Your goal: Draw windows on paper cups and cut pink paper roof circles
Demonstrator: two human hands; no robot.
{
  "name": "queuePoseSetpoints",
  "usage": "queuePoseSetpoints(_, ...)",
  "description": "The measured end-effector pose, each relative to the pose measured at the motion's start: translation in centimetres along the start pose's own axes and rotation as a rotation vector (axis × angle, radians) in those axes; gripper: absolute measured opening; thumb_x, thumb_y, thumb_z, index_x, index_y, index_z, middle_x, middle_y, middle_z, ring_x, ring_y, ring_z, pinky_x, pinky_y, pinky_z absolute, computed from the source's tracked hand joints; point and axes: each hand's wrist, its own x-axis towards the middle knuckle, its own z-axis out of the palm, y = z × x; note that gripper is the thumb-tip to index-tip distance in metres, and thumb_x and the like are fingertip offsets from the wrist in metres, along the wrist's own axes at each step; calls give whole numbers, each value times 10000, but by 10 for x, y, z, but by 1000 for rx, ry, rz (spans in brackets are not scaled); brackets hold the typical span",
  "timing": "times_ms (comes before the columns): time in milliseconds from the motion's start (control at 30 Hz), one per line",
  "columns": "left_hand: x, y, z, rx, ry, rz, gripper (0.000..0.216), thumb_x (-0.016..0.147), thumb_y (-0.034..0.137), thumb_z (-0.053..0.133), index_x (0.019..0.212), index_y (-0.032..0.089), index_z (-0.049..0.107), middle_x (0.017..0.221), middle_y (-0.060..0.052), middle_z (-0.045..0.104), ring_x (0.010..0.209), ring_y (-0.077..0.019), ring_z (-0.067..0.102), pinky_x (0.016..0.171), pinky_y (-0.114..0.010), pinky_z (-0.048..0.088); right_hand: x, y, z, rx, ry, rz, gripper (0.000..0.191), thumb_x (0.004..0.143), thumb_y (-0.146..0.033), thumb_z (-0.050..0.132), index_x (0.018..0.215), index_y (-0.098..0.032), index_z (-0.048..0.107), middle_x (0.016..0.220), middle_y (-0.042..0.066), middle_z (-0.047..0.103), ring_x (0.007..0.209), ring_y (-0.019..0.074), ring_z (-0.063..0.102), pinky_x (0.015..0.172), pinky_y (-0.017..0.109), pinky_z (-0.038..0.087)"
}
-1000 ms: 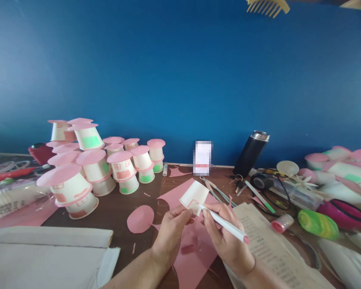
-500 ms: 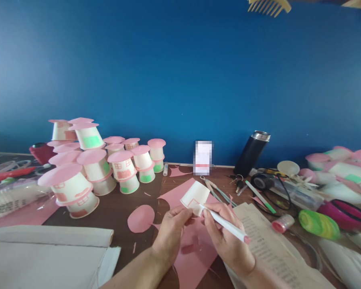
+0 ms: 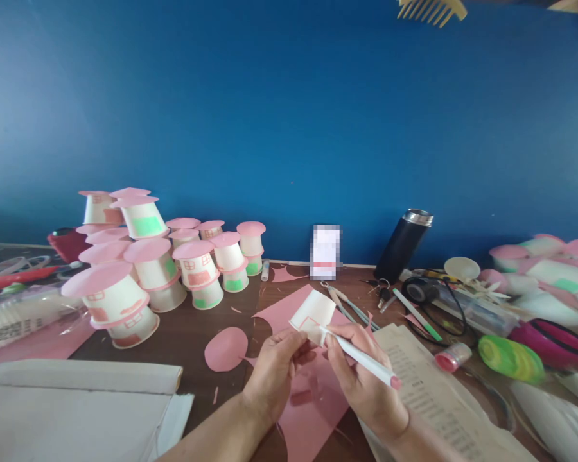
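Observation:
A white paper cup [image 3: 320, 307] with a pink outline drawn on its side is tilted between my hands. My left hand [image 3: 274, 366] is closed on the cup's near rim, thumb and fingers pinching it. My right hand [image 3: 366, 378] grips a white marker [image 3: 366, 359] with a pink end, its tip against the cup wall; some right fingers are close to the rim. Below them lies cut pink paper [image 3: 313, 410]. Left of my left hand rests a round pink paper disc [image 3: 226, 350].
Stacked cups with pink paper roofs [image 3: 195, 266] stand at the left, behind a white cardboard piece [image 3: 77, 410]. Scissors [image 3: 349, 305], a green-capped marker [image 3: 417, 314], a black bottle [image 3: 404, 244], printed paper [image 3: 414, 378] and a magenta container [image 3: 551, 343] lie or stand to the right.
Hardly anything differs. Both hands keep their hold on the cup and the marker, with the marker tip still at the cup wall.

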Motion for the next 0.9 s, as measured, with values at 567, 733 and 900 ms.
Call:
queuePoseSetpoints(567, 0, 1, 0, -84, 28, -5, 157, 669, 247, 804, 694, 107, 737, 742, -69, 736, 729, -150, 656, 665, -229, 517, 0, 1, 1, -4, -4, 11, 95, 942, -234, 533, 1006, -234, 604, 833, 3, 679, 724, 145, 676, 665, 248, 510)
queuePoseSetpoints(733, 1, 1, 0, -111, 40, -24, 135, 671, 233, 795, 696, 113, 737, 751, -68, 743, 736, -151, 665, 662, -229, 520, 0, 2, 1, 3, -13, 17, 106, 941, -231, 535, 1023, -238, 601, 841, 1, 674, 711, 140, 678, 661, 246, 513)
queuePoseSetpoints(900, 2, 0, -2, -121, 33, -29, 120, 684, 226, 786, 700, 120, 732, 737, -57, 736, 721, -142, 661, 667, -230, 519, -2, 2, 0, -1, -14, 21, 101, 942, -237, 535, 1016, -240, 603, 837, 1, 670, 704, 145, 682, 660, 252, 518)
